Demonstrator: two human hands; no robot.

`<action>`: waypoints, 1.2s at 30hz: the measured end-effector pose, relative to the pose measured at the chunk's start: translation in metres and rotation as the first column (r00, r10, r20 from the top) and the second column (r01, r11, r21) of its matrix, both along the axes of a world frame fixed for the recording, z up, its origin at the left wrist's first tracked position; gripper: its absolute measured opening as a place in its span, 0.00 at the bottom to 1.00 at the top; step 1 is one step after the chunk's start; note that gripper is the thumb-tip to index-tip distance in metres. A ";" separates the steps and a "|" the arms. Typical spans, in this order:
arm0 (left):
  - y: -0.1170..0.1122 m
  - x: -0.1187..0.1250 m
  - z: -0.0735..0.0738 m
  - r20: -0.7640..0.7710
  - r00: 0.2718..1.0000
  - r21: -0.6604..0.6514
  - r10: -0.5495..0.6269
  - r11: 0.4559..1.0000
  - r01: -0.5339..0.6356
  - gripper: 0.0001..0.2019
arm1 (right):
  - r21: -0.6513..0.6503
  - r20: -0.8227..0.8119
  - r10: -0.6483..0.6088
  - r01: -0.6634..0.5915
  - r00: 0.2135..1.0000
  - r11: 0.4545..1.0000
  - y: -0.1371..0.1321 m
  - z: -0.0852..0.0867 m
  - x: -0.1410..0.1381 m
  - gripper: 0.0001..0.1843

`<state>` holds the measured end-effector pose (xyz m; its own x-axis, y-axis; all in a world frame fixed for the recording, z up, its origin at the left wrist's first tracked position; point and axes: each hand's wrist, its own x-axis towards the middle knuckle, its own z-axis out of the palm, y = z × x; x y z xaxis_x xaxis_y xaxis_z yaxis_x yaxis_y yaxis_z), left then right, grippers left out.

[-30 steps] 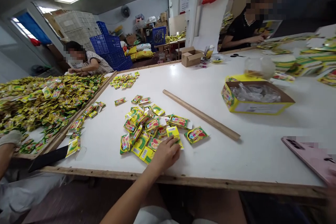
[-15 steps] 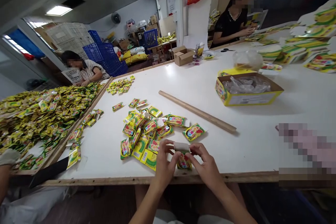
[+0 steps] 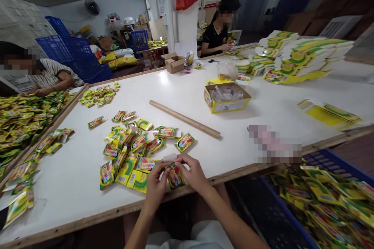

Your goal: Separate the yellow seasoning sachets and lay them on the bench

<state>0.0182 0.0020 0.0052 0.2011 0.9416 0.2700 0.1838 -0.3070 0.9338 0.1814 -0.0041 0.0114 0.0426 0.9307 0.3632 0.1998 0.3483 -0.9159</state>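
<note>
Both my hands hold one small yellow-green candy box [image 3: 175, 177] upright near the table's front edge, its pale flap up at the top. My left hand [image 3: 157, 179] grips its left side, thumb in front and fingers behind. On the right side, my right hand [image 3: 189, 169] pinches the upper corner by the flap. Just left of my hands lies a loose pile of similar small boxes [image 3: 138, 142], some with flaps sticking out. One more box [image 3: 185, 142] rests apart, just beyond my right hand.
A wooden stick [image 3: 184, 118] lies across the white table [image 3: 131, 210]. Farther back stand a display carton [image 3: 230, 106] with clear plastic bags and a brown box [image 3: 174, 63]. Stacked cartons [image 3: 298, 60] are at right, a blue crate [image 3: 288, 212] of packets below. Two people sit beyond.
The view has swung right, so the blue crate and flat cardboard at right now show. In my hands, the box's flap is tilted lower and more of its printed front is visible.
</note>
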 end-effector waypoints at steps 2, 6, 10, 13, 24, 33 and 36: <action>-0.003 0.003 -0.001 0.044 0.999 -0.006 0.023 1.000 -0.023 0.07 | 0.005 -0.018 0.007 -0.007 1.000 1.000 0.000 -0.002 -0.002 0.07; -0.011 0.010 -0.003 0.214 0.970 -0.067 0.113 0.993 -0.101 0.14 | 0.000 -0.099 -0.008 0.008 0.995 1.000 -0.002 -0.006 -0.004 0.07; -0.012 0.011 -0.003 0.140 0.988 -0.021 0.068 0.998 -0.065 0.10 | 0.005 -0.061 0.045 -0.045 0.997 0.999 -0.004 -0.008 -0.001 0.08; -0.012 0.010 0.000 0.101 0.994 0.015 0.046 0.999 -0.048 0.09 | 0.031 -0.004 0.075 -0.075 0.997 0.997 -0.005 -0.007 0.003 0.08; -0.013 0.019 0.015 0.116 0.981 -0.093 0.152 0.985 -0.142 0.09 | -0.029 0.083 -0.007 0.010 0.997 1.000 -0.006 0.003 -0.001 0.13; -0.012 0.017 0.008 0.163 0.973 -0.107 0.161 0.984 -0.145 0.09 | -0.042 0.036 0.040 -0.038 0.999 0.998 -0.004 -0.002 0.001 0.14; -0.013 0.012 0.004 0.151 0.981 -0.049 0.123 0.992 -0.117 0.09 | -0.040 0.010 0.056 -0.055 0.998 0.998 -0.009 -0.007 0.004 0.13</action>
